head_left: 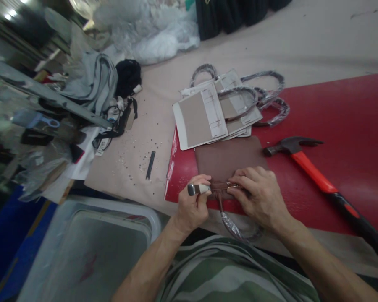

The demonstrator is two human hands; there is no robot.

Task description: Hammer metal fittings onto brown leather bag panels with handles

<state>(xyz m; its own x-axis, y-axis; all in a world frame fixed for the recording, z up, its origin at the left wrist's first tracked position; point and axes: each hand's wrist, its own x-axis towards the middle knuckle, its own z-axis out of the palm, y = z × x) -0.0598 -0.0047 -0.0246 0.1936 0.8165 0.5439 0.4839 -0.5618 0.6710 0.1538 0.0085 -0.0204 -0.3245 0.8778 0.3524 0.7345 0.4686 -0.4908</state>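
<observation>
A brown leather panel (228, 158) lies on the red mat (340, 121) near its front edge. My left hand (193, 205) is closed on a small tool with a pale handle and metal end (197, 189), held against the brown handle tab (219, 186) at the panel's near edge. My right hand (260, 191) presses fingers down on that tab and its metal ring. A plastic-wrapped bag handle (236, 228) hangs from the tab over the table edge toward me.
A hammer (315, 170) with an orange and black handle lies on the mat to the right. Behind the panel sits a stack of panels with wrapped handles (220, 109). A dark narrow strip (150, 165) lies left. Cluttered fabrics and a grey bin (91, 247) stand at left.
</observation>
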